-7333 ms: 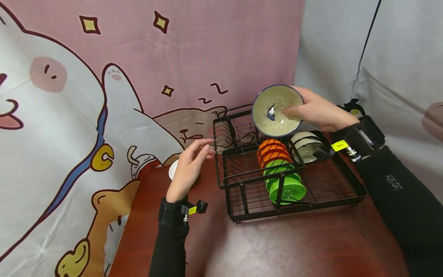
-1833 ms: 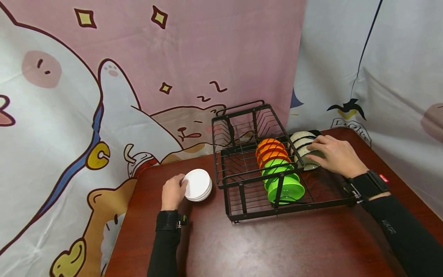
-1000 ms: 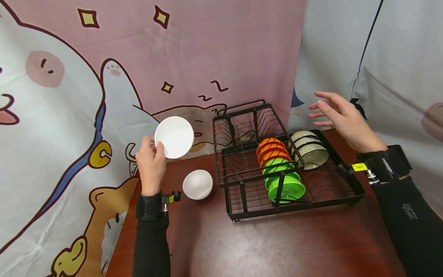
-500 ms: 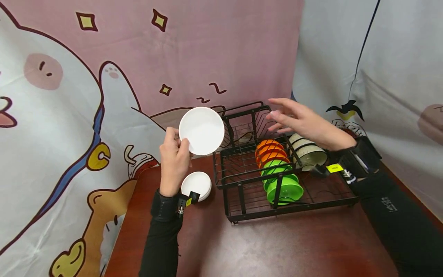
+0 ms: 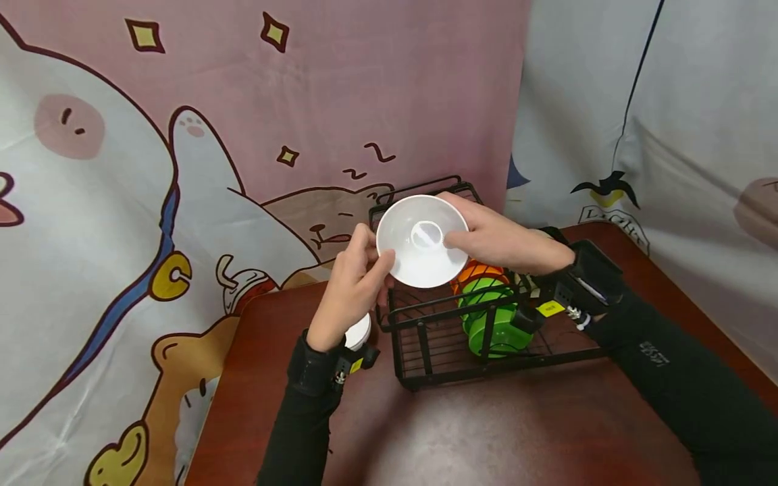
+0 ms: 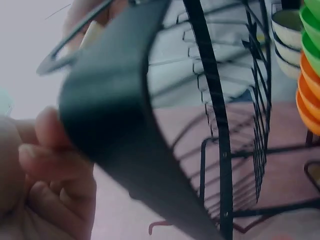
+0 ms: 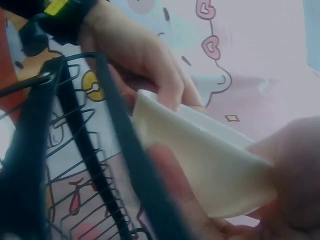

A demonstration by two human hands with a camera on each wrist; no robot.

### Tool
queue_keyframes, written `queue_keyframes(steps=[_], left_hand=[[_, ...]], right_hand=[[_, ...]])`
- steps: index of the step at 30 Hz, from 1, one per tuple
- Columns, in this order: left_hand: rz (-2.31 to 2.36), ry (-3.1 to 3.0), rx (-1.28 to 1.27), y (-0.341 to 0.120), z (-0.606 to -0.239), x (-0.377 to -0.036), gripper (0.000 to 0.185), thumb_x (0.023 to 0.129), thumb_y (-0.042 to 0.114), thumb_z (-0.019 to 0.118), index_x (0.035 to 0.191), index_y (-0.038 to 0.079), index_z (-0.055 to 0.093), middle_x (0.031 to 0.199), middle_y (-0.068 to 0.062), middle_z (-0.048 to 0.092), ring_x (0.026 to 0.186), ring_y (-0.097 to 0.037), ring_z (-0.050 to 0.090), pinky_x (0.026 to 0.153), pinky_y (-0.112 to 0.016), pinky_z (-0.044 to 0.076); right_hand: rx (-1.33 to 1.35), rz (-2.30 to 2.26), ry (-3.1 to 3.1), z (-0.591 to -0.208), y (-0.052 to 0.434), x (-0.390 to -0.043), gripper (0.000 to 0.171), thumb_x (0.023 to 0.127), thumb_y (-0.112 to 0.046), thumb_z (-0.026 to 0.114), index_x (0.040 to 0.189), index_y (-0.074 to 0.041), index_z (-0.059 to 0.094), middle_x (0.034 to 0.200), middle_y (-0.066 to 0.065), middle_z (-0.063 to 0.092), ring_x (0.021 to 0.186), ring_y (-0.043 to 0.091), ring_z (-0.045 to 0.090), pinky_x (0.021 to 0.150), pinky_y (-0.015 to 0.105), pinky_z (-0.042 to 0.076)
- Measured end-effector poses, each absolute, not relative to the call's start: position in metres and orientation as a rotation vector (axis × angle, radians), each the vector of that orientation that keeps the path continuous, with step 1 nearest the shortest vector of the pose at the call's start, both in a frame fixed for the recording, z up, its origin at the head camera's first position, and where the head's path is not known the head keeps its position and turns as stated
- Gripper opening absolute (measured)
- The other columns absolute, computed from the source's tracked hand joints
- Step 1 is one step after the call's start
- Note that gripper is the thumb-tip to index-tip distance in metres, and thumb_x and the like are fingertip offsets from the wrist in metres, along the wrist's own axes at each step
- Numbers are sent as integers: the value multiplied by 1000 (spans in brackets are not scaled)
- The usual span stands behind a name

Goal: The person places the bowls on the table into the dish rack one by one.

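A white bowl (image 5: 419, 270) is held up over the upper tier of the black dish rack (image 5: 423, 347), its inside facing the head camera. My left hand (image 5: 352, 283) pinches its left rim, thumb on the inner edge. On the right side my right hand (image 5: 507, 236) grips it too, thumb inside and fingers behind. The right wrist view shows the bowl (image 7: 205, 165) side-on between both hands. Orange bowls (image 5: 480, 271) and green bowls (image 5: 501, 334) stand in a row on the lower tier. Speckled bowls (image 6: 289, 42) appear beyond them in the left wrist view.
Other white bowls (image 5: 358, 332) sit stacked on the brown table (image 5: 474, 432), left of the rack and partly hidden by my left wrist. A cartoon-printed cloth (image 5: 340, 101) hangs behind the table.
After the right hand set a speckled bowl in the rack, the left lifted a white bowl off the stack and carried it right. The right hand came left and took hold of it.
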State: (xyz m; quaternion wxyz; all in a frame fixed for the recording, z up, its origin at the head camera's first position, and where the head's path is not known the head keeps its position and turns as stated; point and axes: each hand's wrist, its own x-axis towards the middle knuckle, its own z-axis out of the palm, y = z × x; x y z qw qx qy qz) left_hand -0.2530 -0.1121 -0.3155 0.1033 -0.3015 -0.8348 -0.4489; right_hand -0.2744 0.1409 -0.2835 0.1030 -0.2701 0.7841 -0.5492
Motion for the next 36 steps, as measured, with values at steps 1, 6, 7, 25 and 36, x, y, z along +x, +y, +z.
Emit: queue_keyframes(steps=[1,6,7,25,36], left_hand=[[-1329,-2475,-903,-113,-315,-253,14,111,20,51,110,6,46,72,-11,68,44,-20,57,44,-33,48],[-1324,-2521,-943,-115,-315,-253,19,111,24,52,113,7,44,75,-13,66,48,-18,57,46,-33,48],[-1324,-2521,-948,-115,-315,-253,19,111,24,53,114,7,44,75,-13,66,48,-18,58,46,-33,48],[-1225,-2304,-714,-161,-366,-259,28,107,17,62,135,16,66,107,-6,68,99,-17,63,86,-32,50],[-1483,-2431,-162,-233,-459,-260,43,105,9,61,147,3,53,139,-25,50,132,-38,48,112,-55,37]], right_hand=[[-787,-1621,2326,-284,141,-275,62,96,4,47,156,-7,37,146,22,46,117,39,57,79,42,61],[-744,-1631,2358,-287,139,-276,62,91,8,45,151,-7,42,141,21,50,115,38,58,78,41,60],[-737,-1630,2364,-287,139,-276,63,90,9,45,151,-8,43,141,20,50,115,38,58,78,41,60],[-606,-1782,2547,-290,218,-279,54,98,9,52,148,-11,48,141,12,51,121,25,53,85,34,57],[-369,-1980,2682,-333,309,-283,52,97,9,58,138,-23,56,119,-10,60,102,8,59,76,18,56]])
